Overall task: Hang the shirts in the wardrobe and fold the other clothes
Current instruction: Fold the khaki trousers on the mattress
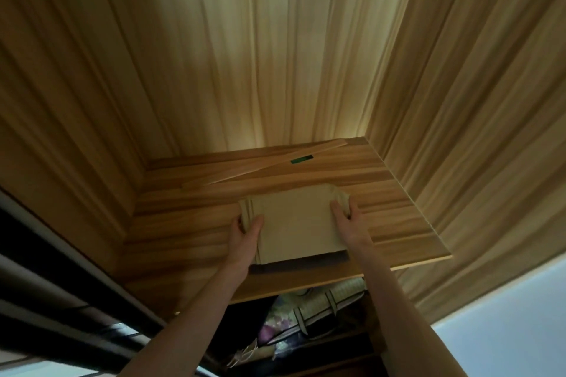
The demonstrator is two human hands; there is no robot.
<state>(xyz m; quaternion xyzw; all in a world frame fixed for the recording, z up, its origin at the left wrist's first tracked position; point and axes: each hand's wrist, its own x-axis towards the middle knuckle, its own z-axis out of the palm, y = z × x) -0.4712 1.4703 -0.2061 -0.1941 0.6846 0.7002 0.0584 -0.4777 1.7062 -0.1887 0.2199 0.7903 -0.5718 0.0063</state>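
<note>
Left hand (pixel 246 231) grips the left edge of the folded beige garment (pixel 295 223), thumb on top. Garment sits between both hands on the wardrobe shelf (pixel 398 211). Right hand (pixel 346 213) grips its right edge the same way.

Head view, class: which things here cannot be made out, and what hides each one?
- Underside of the folded beige garment: hidden by its own top layer and the shelf.
- Items below the shelf: mostly covered by the shelf's front edge and both forearms.
- Left hand and right hand: fingertips tucked around the garment's sides.
</note>
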